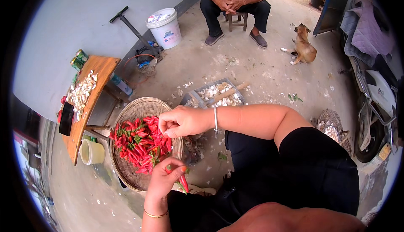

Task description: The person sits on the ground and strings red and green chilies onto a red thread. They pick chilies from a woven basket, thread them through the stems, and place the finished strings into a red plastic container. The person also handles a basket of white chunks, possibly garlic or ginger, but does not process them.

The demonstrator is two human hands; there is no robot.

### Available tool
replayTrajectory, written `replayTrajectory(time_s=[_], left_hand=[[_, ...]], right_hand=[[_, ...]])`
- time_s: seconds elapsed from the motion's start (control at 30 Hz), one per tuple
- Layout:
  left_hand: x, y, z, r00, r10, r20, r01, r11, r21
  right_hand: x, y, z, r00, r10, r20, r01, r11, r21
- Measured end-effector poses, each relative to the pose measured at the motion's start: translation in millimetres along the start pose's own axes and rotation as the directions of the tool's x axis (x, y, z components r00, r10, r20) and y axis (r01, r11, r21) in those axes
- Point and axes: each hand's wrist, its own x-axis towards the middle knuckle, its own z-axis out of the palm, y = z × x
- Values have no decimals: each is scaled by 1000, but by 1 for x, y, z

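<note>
Red chili peppers (134,142), many with green stems, fill the middle of a round wicker basket (124,176). At the basket's near edge, my left hand (164,173) grips a few red chilies (183,183) between thumb and fingers, their tips pointing down. A gold bracelet (157,215) circles that wrist. My right hand (183,121) is above the far right side of the pile, fingers curled and thumb close to the index finger. Whether a chili is pinched there is hidden. This wrist wears a silver bangle (216,118).
A wooden bench (94,105) at left bears peeled garlic (82,91), a phone (66,119) and cans (79,59). Beyond the basket lies a dustpan (241,98) with garlic skins. A seated person (235,4), a dog (303,47), a lidded bucket (164,30) and a scooter (378,90) are around.
</note>
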Motion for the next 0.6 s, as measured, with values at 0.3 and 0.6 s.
replayTrajectory(time_s=[0.3, 0.6], left_hand=[[20, -17, 14, 853, 100, 512, -312, 885, 346], [18, -28, -3, 947, 60, -314, -289, 585, -758]], right_hand=[[2, 14, -9, 998, 41, -49, -39, 998, 41], [8, 0, 0, 990, 14, 138, -44, 976, 215]])
